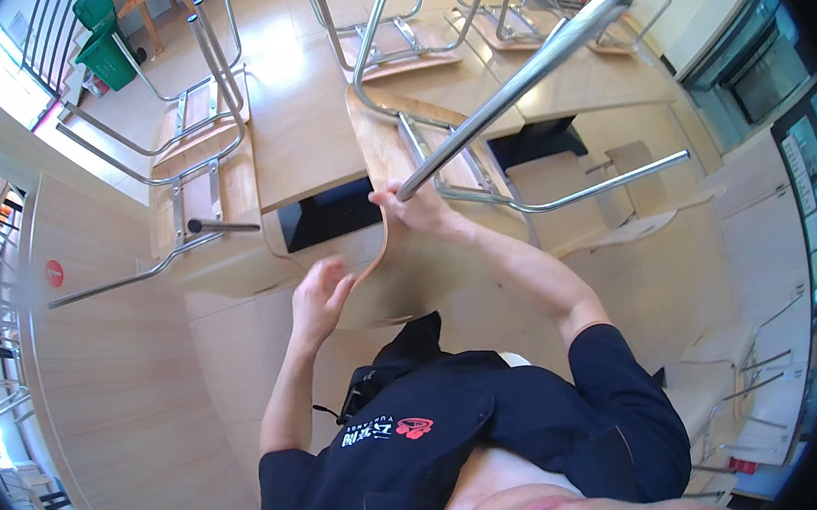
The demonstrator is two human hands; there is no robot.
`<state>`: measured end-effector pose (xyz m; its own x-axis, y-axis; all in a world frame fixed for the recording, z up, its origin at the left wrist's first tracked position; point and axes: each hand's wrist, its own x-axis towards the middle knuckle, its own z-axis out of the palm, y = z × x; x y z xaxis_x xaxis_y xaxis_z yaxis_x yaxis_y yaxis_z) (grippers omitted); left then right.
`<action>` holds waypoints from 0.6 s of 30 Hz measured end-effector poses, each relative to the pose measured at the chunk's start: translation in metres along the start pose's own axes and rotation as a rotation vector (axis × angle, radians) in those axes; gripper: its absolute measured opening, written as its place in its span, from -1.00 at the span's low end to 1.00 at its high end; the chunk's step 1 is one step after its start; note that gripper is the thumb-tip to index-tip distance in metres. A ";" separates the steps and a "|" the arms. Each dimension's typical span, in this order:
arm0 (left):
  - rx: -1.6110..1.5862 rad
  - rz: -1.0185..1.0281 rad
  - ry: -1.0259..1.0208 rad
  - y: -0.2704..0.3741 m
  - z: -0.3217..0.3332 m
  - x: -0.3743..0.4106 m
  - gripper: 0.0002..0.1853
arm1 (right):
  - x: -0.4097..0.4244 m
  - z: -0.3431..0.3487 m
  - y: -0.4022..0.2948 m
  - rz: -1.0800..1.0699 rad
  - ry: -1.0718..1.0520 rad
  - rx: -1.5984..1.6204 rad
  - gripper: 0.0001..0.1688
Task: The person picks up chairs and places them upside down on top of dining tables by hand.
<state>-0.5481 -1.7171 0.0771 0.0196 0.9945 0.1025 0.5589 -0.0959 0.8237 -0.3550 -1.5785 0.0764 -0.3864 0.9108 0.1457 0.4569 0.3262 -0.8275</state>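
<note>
An upside-down chair with a curved wooden shell (386, 135) and a tubular metal frame (511, 90) rests on the table in front of me. My right hand (419, 208) is closed on this chair, by the end of one metal tube; part of its grip is hidden. The chair's backrest (417, 272) hangs down past the table edge towards me. My left hand (322, 296) is at the left edge of that backrest, thumb close against it. Its fingers are apart from the thumb and slightly blurred; whether it touches the wood is unclear.
More upturned chairs (213, 178) stand on the table (305, 143), their legs jutting up at left and behind. Black recesses (331, 214) show at the table's near edge. A pale partition (117, 371) runs along my left. A green bin (107, 55) stands far left.
</note>
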 end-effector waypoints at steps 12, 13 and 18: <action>-0.461 -0.012 0.275 -0.001 0.153 0.181 -0.65 | 0.019 -0.025 0.149 -0.055 -0.047 -0.407 -0.62; -0.440 0.002 0.264 0.001 0.155 0.188 -0.65 | 0.003 -0.040 0.184 0.062 0.093 -0.362 -0.54; -0.404 0.044 0.246 -0.019 0.151 0.203 -0.67 | -0.015 -0.204 0.281 0.739 0.933 0.530 -0.07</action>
<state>-0.4294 -1.5071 -0.0022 -0.1885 0.9545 0.2312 0.1933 -0.1947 0.9616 -0.0576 -1.4486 -0.0479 0.6156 0.7323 -0.2911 -0.1318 -0.2685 -0.9542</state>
